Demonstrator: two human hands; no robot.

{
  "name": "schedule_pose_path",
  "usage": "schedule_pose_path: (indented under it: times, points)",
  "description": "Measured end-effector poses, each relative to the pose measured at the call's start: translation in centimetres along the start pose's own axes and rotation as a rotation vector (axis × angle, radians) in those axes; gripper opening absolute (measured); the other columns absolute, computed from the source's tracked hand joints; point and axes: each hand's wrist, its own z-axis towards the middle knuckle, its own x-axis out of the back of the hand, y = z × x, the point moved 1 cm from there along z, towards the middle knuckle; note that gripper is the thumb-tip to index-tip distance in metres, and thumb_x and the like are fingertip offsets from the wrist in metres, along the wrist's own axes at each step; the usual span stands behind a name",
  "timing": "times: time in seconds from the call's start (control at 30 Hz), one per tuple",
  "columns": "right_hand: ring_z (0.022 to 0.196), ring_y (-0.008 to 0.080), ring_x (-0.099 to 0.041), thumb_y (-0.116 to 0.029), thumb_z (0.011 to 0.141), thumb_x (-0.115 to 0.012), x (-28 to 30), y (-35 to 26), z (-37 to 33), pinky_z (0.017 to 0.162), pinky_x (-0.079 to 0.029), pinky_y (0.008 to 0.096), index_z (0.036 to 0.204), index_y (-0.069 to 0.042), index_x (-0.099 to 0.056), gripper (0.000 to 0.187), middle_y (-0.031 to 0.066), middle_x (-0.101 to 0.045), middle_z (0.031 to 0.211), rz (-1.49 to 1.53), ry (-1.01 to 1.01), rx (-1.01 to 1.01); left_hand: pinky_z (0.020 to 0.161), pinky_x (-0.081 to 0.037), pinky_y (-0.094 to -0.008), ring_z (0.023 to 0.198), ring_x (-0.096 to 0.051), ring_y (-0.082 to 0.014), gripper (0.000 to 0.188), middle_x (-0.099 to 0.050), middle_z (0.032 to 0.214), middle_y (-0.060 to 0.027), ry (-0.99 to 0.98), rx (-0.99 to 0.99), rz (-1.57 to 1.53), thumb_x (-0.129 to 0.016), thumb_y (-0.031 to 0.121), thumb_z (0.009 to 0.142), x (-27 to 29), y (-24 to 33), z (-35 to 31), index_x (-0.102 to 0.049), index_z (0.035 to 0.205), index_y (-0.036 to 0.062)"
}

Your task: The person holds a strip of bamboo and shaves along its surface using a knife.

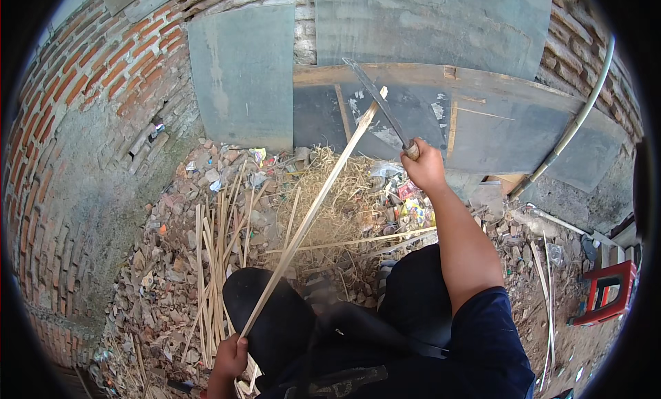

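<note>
My left hand (229, 358), low and left of my knee, is closed round the lower end of a long pale bamboo strip (303, 225). The strip slants up and to the right, passing over my bent leg, its far end raised in front of the boards. My right hand (424, 167), arm stretched forward, grips the handle of a machete (387, 114). Its long dark blade points up and left and crosses the strip near the far end. Whether the blade touches the strip, I cannot tell.
Several loose pale strips (210, 271) lie on the rubble at my left. Shavings (327, 192) and litter cover the ground ahead. Grey boards (241, 79) lean on the far wall, and a brick wall (89, 144) rises at left. A red plastic stool (609, 296) stands at right.
</note>
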Motion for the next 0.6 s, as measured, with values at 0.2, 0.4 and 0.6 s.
schedule_pose_path:
  times: [0.2, 0.4, 0.6]
  points:
    - [0.082, 0.0416, -0.066, -0.023, 0.078, -0.068, 0.1, -0.1, 0.1, 0.074, -0.052, 0.0478, 0.097, -0.008, -0.068, 0.024, 0.0219, -0.068, 0.082, -0.052, 0.036, -0.033, 0.053, -0.041, -0.0443, 0.056, -0.056, -0.0420, 0.048, -0.051, 0.060, -0.0239, 0.006, -0.016, -0.009, -0.047, 0.038, 0.101, 0.1, 0.5, 0.0, -0.052, 0.076, -0.0026]
    - [0.084, 0.0408, -0.067, -0.023, 0.078, -0.066, 1.0, -0.2, 0.3, 0.076, -0.053, 0.0491, 0.099, -0.011, -0.068, 0.024, 0.0203, -0.070, 0.085, -0.161, 0.091, -0.074, 0.053, -0.041, -0.0452, 0.056, -0.055, -0.0431, 0.049, -0.052, 0.060, -0.0230, 0.043, -0.044, 0.007, -0.048, 0.039, 0.100, -0.5, 1.4, -0.2, -0.052, 0.075, -0.0020]
    - [0.084, 0.0397, -0.068, -0.022, 0.077, -0.067, 2.8, -0.8, 0.3, 0.075, -0.054, 0.0496, 0.099, -0.013, -0.068, 0.024, 0.0200, -0.070, 0.085, -0.343, 0.136, -0.086, 0.051, -0.041, -0.0497, 0.059, -0.057, -0.0477, 0.041, -0.054, 0.061, -0.0246, 0.231, -0.024, 0.120, -0.050, 0.035, 0.098, -2.4, 1.2, -1.0, -0.053, 0.078, -0.0008]
